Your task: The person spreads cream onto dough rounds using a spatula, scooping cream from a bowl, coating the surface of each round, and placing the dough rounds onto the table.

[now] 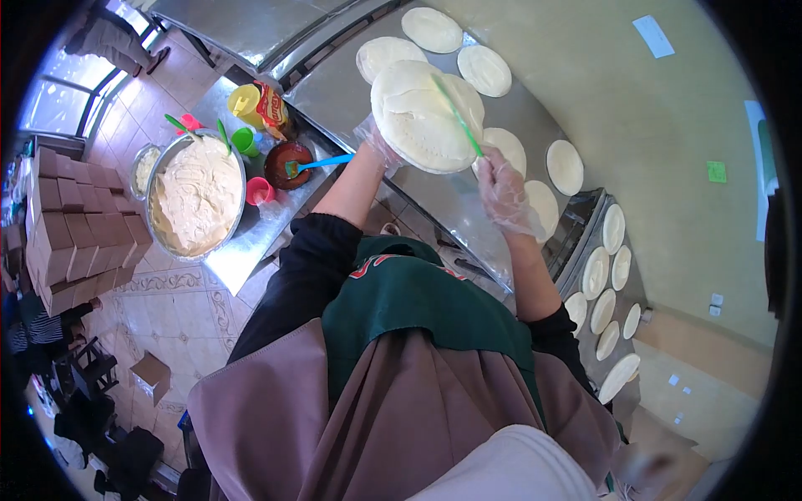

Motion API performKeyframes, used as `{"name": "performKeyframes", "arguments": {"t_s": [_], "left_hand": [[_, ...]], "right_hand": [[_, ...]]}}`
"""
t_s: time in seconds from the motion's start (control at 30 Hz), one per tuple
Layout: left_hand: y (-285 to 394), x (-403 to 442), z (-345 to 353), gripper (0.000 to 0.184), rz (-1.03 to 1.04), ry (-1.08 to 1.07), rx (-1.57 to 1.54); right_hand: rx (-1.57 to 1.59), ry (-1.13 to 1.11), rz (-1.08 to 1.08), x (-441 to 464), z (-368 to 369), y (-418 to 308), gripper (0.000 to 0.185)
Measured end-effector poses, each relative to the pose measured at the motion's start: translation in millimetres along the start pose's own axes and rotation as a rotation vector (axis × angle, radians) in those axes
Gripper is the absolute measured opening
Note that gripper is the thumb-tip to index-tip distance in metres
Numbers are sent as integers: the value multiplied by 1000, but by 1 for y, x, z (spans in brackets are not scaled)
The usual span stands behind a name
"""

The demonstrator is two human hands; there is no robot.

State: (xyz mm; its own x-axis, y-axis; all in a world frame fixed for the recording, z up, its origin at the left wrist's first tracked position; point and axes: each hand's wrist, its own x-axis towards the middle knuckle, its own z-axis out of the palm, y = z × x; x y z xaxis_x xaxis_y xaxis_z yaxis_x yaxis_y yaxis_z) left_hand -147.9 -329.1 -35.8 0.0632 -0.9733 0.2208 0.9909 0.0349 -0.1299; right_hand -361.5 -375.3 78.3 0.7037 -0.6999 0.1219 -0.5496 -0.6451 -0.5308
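Note:
My left hand (pixel 380 142), in a clear plastic glove, holds a round flat dough base (pixel 407 113) up from its near left edge, with most of its fingers hidden beneath. A pale creamy layer with ridges covers part of the base. In my right hand (pixel 505 192), also gloved and closed, is a thin green spreader (pixel 461 121), its far end resting on the top of the base. Under and around the held base, several more pale dough rounds (pixel 484 71) lie on the metal table (pixel 334 92).
Left of me a metal side table (pixel 238 260) bears a large bowl of cream (pixel 196 196), a bowl of brown sauce (pixel 288 163) with a blue spatula (pixel 326 160), cups and a yellow jug (pixel 244 103). More rounds (pixel 603 311) lie right. Stacked boxes (pixel 79 225) stand far left.

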Motion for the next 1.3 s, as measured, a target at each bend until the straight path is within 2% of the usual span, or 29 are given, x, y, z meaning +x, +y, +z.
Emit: {"name": "performKeyframes", "arguments": {"t_s": [0.07,0.13,0.23,0.33,0.4,0.47,0.5,0.53,0.67,0.73,0.77,0.83,0.87,0.93,1.07,1.13,1.27,1.3], "left_hand": [[-5,1,12,47,-29,-23,-37],[-11,7,29,48,111,459,342],[-7,8,21,51,129,375,449],[-8,7,25,52,126,398,406],[-12,5,30,52,130,395,398],[-8,6,16,51,-37,55,117],[-7,8,9,49,-91,-40,30],[-8,7,11,49,-91,-39,29],[-17,11,21,48,-57,60,99],[-14,4,26,48,-42,111,131],[-18,1,29,48,-34,136,147],[-18,-1,33,48,-13,189,180],[-19,-3,36,48,-1,215,197],[-20,1,40,47,22,266,231],[-19,-1,51,47,75,369,299],[-21,-5,57,47,110,423,332],[-16,-10,69,46,175,531,400],[-12,-8,61,46,186,531,399]], "right_hand": [[68,8,-76,-8,5,-10,21],[40,9,-251,-13,1,-21,21],[39,-59,-328,-23,-1,-27,22],[25,-140,-378,-24,-12,-38,22],[14,-106,-357,-17,-17,-38,22],[0,-68,-336,-5,-20,-32,23],[-84,6,-367,2,-22,-28,22],[-167,78,-397,5,-23,-25,20],[-214,-6,-468,-3,-30,-30,18],[-241,-147,-482,-9,-36,-32,17],[-241,-149,-484,-8,-38,-34,17],[40,-120,-497,-5,-45,-42,17],[42,-123,-501,-2,-49,-45,17],[-21,-120,-337,7,-58,-45,17],[-143,-68,-415,12,-55,-34,18],[-235,-151,-499,5,-55,-37,17],[-101,-217,-616,12,-65,-49,16],[-52,-253,-535,18,-68,-52,16]]}}
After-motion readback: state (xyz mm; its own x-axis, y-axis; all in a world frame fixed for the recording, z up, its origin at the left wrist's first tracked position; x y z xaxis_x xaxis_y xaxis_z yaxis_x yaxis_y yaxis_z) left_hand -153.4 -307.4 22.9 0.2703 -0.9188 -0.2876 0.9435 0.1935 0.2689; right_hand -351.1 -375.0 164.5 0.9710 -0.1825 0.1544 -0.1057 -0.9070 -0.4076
